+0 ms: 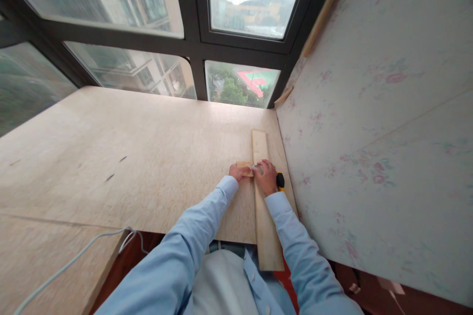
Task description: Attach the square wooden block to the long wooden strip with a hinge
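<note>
A long, pale wooden board point(261, 145) lies lengthwise on the wood-topped surface, its near end sticking out past the front edge. My left hand point(238, 172) is closed on a short wood piece point(243, 163) that sits crosswise at the board's left edge. Resting over the board, my right hand point(267, 177) has its fingers bent around a small metallic part point(253, 168) where the two pieces meet. That part is too small to name. Just right of this hand lies a black and yellow object point(281, 180), partly hidden behind it.
A wall with floral paper point(369, 133) rises close on the right. Dark-framed windows point(192, 44) stand at the back. A white cable point(74, 262) crosses the lower left panel, and two small dark slivers point(116, 168) lie on the wood top.
</note>
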### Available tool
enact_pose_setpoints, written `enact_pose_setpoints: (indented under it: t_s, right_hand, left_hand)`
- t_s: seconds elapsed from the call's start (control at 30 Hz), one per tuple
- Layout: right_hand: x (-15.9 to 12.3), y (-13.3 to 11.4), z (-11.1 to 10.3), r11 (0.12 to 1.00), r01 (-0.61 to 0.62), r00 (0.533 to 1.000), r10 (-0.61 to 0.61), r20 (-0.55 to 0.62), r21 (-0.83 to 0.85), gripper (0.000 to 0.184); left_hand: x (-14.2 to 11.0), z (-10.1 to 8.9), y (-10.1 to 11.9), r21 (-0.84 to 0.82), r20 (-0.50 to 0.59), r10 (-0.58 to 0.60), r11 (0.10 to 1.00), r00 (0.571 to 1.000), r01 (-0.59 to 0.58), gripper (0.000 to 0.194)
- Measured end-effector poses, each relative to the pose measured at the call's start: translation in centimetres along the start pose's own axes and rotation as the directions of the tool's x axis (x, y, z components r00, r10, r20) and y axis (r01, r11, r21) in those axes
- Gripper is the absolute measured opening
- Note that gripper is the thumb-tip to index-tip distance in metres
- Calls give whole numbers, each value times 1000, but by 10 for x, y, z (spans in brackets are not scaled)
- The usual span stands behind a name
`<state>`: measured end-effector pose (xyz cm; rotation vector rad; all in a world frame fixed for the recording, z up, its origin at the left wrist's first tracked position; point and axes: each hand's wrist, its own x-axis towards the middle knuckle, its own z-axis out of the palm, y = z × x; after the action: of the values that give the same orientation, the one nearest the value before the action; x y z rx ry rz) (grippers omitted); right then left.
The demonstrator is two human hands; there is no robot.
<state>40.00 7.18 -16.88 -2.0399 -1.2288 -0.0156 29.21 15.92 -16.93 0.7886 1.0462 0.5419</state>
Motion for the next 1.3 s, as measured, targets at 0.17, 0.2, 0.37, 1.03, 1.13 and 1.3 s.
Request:
enact_pose_setpoints:
  t_s: [0.17,0.2,0.37,1.03,1.13,1.3]
  right_hand:
    - [0,1,1,1000,1,1000,-1,6,-7,22]
    - [0,2,1,1000,0,1000,0,7,-9,23]
    - [0,3,2,1000,12,1000,-12,-6,-17,23]
    - [4,4,1,998,-36,999,37,-11,59,27]
    - [9,4,2,994,-73,996,76,-38,77,26]
    - [14,3,4,990,-115,991,120,-65,78,22]
  left_hand:
    - [1,0,0,23,-16,11,1000,1000,-11,27]
    - [1,0,0,26,-15,12,1000,1000,-12,27]
    - [-1,-1,2,14,15,9,1000,1000,-9,31]
    - [-7,0,6,8,24,-15,1000,1000,15,29]
    - [-9,2,8,24,9,-25,999,1000,25,26]
    - [-13,3,10,31,-10,-28,999,1000,29,26]
